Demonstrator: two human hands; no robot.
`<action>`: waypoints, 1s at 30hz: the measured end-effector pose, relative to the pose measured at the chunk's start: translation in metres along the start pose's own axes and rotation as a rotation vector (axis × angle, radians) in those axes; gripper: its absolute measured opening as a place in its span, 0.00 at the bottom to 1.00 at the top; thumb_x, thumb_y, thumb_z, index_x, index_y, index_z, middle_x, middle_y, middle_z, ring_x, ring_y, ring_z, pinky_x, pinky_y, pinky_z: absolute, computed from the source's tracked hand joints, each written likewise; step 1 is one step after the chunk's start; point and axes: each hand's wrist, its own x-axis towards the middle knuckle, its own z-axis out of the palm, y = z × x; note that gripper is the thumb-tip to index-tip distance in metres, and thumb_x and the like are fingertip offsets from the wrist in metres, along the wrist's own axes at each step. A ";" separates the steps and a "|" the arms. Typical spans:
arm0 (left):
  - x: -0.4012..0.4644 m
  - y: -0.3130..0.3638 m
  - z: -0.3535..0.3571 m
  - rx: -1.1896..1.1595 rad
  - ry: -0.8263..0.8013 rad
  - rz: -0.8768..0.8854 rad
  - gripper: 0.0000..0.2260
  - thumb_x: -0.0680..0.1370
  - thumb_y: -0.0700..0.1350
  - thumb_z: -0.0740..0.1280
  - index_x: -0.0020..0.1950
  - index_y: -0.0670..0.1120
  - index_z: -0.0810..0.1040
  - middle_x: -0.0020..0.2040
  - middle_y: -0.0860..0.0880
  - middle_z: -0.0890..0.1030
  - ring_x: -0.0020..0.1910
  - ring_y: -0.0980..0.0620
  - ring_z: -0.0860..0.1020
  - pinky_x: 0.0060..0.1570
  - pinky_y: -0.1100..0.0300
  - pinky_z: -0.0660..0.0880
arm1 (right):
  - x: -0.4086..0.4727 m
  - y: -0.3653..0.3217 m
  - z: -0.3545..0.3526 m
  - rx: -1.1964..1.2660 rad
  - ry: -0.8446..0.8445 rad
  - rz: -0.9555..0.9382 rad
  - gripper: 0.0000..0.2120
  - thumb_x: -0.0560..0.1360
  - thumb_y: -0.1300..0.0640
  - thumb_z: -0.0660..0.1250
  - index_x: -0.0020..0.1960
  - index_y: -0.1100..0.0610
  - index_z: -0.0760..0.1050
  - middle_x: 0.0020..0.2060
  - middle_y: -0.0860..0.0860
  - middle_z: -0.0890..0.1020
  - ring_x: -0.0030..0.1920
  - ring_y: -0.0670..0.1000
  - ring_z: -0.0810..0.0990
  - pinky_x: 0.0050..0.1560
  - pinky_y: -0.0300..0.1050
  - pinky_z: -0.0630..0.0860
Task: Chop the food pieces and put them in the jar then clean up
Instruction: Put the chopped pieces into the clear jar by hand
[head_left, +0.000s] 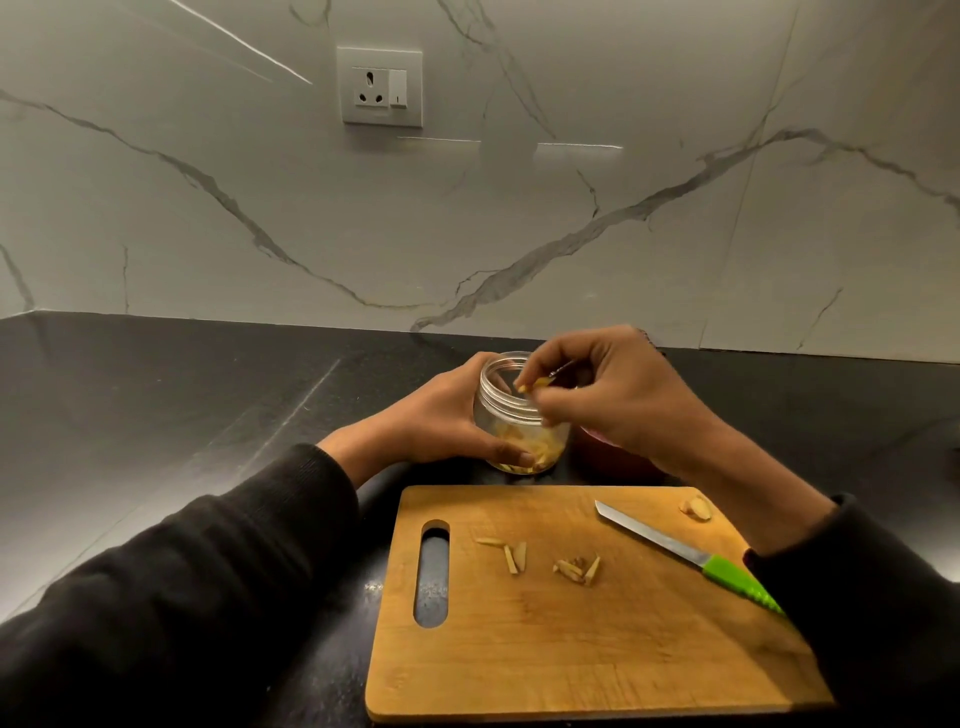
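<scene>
Head view: the left hand (441, 415) is wrapped around the side of a clear plastic jar (519, 415), thumb across its lower front, holding it just behind the far edge of the wooden chopping board (571, 649). Above the jar's open mouth, the right hand (613, 395) pinches a few pale yellow slivers (537, 384) between thumb and fingertips; a layer of the same slivers already lies in the jar's bottom. More cut slivers (576, 567) sit loose near the middle of the board, another small group (511, 553) lies left of them, and an uncut chunk (696, 508) rests at the board's far right corner.

The risks, as I judge them: the mouth is narrow against a bunched hand, so a careless release could drop slivers onto the dark counter (182, 415), where thin pieces would be hard to spot. The green-handled knife (691, 556) lies diagonally on the board right under the right forearm, blade pointing towards the jar; a sleeve dragging back could knock it. Something red (613, 457) sits right of the jar, mostly hidden by the right wrist, and I cannot tell what it is.

Black stone counter with a light sheen; behind the jar rises a white marble-veined wall with a socket and switch plate (380, 87) high up, under dim warm light
</scene>
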 end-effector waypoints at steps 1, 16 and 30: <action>0.000 0.001 0.001 0.014 0.008 0.017 0.44 0.65 0.52 0.82 0.75 0.53 0.62 0.63 0.58 0.76 0.62 0.62 0.75 0.61 0.65 0.73 | 0.001 0.004 0.000 -0.051 0.106 -0.032 0.07 0.72 0.67 0.73 0.49 0.59 0.84 0.41 0.47 0.84 0.42 0.47 0.84 0.43 0.39 0.82; 0.002 0.003 0.003 0.073 0.028 0.083 0.44 0.65 0.57 0.82 0.75 0.55 0.62 0.66 0.58 0.74 0.65 0.60 0.73 0.66 0.59 0.71 | 0.004 0.016 0.004 -0.369 0.206 -0.112 0.09 0.74 0.63 0.74 0.54 0.55 0.85 0.47 0.49 0.87 0.45 0.41 0.83 0.49 0.30 0.78; 0.001 0.003 0.002 0.076 0.024 0.057 0.44 0.65 0.56 0.81 0.75 0.55 0.61 0.63 0.61 0.73 0.63 0.64 0.72 0.60 0.69 0.69 | 0.003 0.017 0.004 -0.378 0.226 -0.146 0.09 0.76 0.63 0.72 0.55 0.55 0.85 0.47 0.49 0.87 0.44 0.41 0.83 0.52 0.32 0.79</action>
